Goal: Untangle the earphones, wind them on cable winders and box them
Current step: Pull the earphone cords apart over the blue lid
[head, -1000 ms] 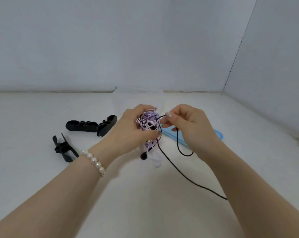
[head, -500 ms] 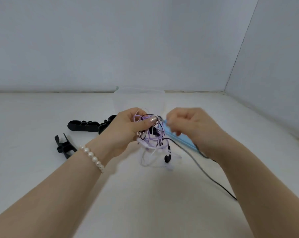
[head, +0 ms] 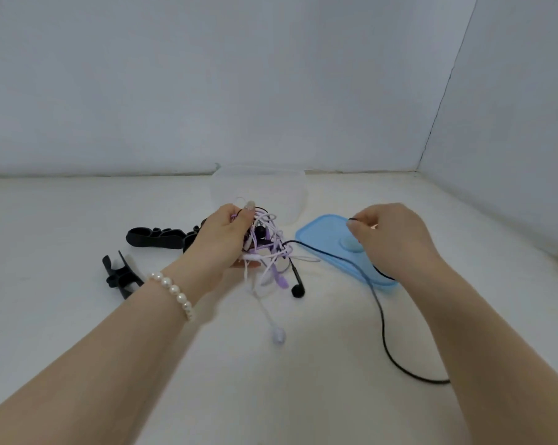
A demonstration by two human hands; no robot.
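The white worktop (head: 303,396) fills the lower view and ends at a back wall at 12 o'clock and a side wall at 3 o'clock; its near half lies bare. A clear box (head: 290,200) stands at the back edge, its blue lid (head: 322,239) flat at 4 o'clock from it. The left hand (head: 223,242) is curled closed around the tangled earphones (head: 264,248), lifted at centre with white, purple and black ends dangling. The right hand (head: 396,239), above the lid, pinches the black cable (head: 381,319) between thumb and forefinger; it trails toward 5 o'clock. Two black cable winders (head: 157,239) lie at 9 o'clock of the tangle.
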